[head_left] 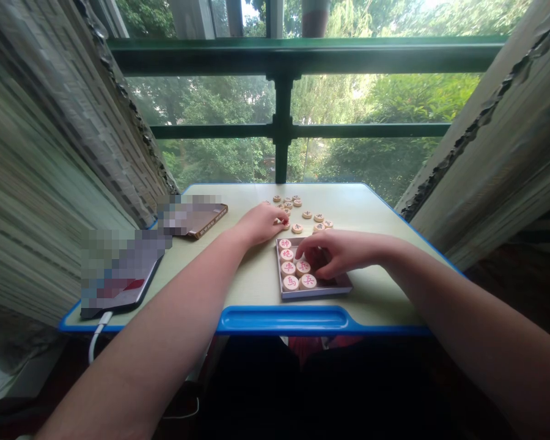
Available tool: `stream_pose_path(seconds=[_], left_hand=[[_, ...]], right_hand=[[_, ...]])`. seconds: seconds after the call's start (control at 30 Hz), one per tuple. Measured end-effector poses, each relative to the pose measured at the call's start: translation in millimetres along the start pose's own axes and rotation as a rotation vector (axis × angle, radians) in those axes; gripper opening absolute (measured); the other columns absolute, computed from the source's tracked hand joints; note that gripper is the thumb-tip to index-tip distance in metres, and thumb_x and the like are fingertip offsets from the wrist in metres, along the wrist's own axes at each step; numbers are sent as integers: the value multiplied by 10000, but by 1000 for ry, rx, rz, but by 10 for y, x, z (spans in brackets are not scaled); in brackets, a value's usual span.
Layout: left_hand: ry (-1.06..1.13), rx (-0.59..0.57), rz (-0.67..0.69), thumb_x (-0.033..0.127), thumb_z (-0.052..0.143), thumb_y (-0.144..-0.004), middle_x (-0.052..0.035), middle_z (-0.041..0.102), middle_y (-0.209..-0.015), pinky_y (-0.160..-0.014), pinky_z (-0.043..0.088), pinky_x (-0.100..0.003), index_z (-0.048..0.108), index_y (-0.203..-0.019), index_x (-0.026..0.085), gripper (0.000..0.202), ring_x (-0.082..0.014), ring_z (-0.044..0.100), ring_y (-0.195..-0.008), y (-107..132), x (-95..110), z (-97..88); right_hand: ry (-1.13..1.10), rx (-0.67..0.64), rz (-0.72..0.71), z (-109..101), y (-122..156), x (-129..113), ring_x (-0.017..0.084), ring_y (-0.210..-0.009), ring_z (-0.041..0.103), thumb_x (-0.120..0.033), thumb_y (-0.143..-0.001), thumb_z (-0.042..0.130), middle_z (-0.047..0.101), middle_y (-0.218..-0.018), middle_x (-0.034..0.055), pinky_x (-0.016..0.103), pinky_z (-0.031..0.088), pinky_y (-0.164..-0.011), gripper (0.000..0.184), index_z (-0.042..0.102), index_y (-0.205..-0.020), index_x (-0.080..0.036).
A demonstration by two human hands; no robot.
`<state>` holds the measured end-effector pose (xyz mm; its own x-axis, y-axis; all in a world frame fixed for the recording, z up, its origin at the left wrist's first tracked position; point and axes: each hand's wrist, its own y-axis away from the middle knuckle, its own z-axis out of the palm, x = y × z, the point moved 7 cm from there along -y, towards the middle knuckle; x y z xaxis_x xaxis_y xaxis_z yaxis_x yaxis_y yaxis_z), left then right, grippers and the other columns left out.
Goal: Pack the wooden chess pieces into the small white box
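My left hand (266, 220) reaches to the loose pieces on the table, its fingertips closed on a round wooden Chinese chess piece (286, 225) with a trace of red on it. Over the shallow open box (314, 296) my right hand (337, 249) hangs with curved fingers, thumb and forefinger apart; no piece shows between them. Inside the box, red-lettered pieces (291, 283) lie in a column along the left wall, with a second column (308, 282) beside it. My right hand hides the box's right part.
Several dark-lettered pieces (307, 214) are scattered beyond the box. At the left lie a box lid (211, 221) and a tablet-like device (149, 281) with a white cable (98, 333), partly pixelated. The table (252, 275) has a blue edge with a molded groove (286, 319) in front.
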<state>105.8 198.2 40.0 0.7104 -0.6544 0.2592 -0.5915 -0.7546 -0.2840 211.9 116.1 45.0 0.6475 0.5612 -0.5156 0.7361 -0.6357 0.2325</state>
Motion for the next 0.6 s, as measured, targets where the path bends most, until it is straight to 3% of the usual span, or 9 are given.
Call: stream_pose_path(seconds=[0.6], left_hand=[[7,-4,-9,322,529,-789,-47,684,-855,-731,436,-283,700,-904,211,234,-196,564,-839,0,1,0]], right_hand=[[55,-4,-42,12,-8,-11,118,-690,504,-324,-657,687,577,-790,2,209,384,-611,444,598,-1064,-169]])
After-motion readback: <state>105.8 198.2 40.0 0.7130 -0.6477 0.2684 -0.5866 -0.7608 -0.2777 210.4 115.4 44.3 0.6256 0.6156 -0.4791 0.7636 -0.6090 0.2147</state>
